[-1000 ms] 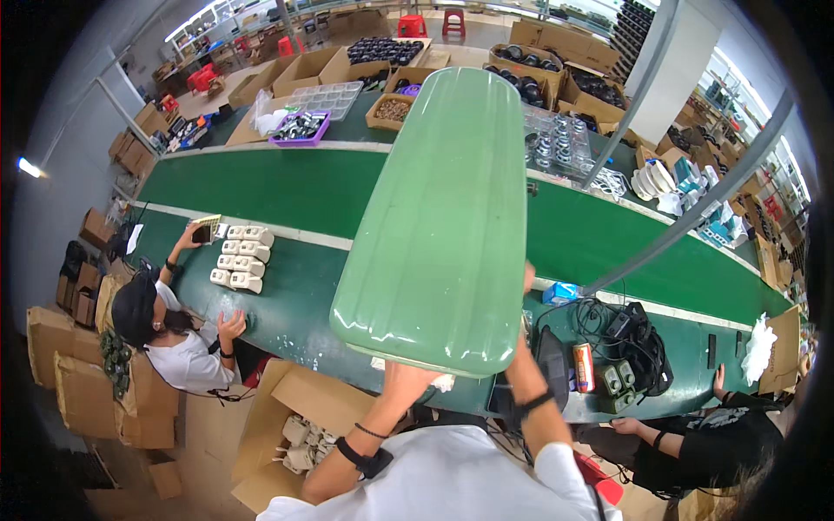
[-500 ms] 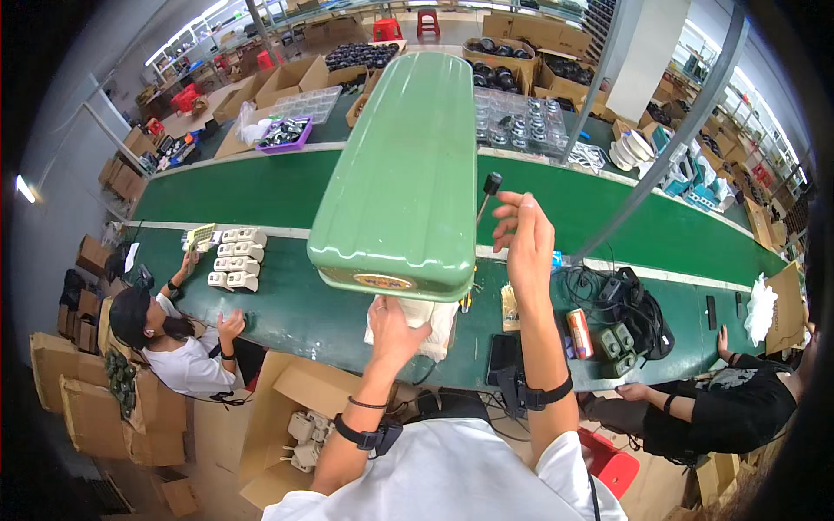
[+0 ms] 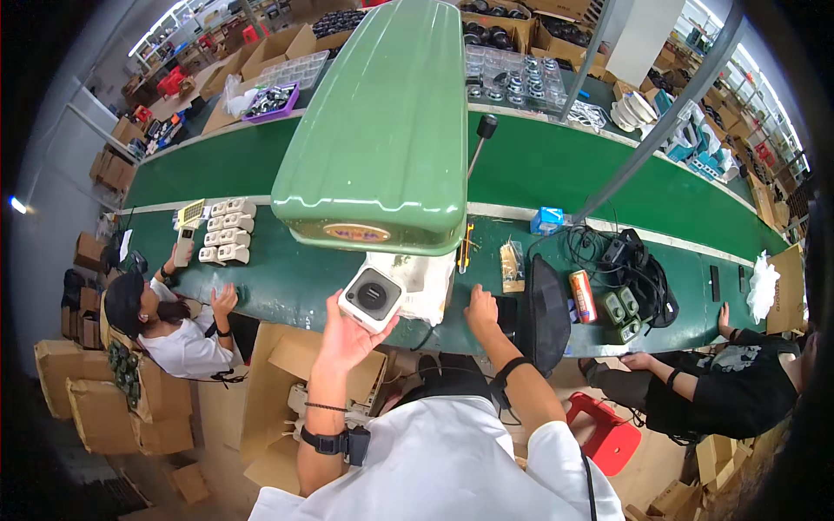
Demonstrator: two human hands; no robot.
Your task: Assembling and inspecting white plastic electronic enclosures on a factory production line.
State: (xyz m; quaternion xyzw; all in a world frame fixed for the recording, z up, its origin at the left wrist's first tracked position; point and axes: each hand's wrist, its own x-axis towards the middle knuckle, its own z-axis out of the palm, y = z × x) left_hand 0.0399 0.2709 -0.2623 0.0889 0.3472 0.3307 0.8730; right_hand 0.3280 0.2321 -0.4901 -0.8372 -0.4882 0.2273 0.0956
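My left hand (image 3: 349,337) is wrapped around a small white square device (image 3: 372,300) with a round black face, tilted up toward me. It is held just below the front end of a large green metal machine housing (image 3: 378,130). A lever with a black knob (image 3: 487,127) rises at the machine's right side. Under the housing lies crumpled white cloth or wrapping (image 3: 427,282), partly hidden by the device. My right hand (image 3: 482,313) rests at the near edge of the green table, fingers curled; whatever they hold, if anything, is hidden. A dark flat object (image 3: 506,314) lies beside it.
An orange-yellow tool (image 3: 466,247), a small packet (image 3: 512,267), a black bag-like item (image 3: 549,317) and a red-orange can (image 3: 582,297) lie to the right. White devices (image 3: 230,230) stand at left near one person; another person sits right. An open carton (image 3: 282,373) stands below.
My right hand has moved from beside the lever down to the table edge. My left hand has come toward me, and the white device now shows in it. The view has shifted.
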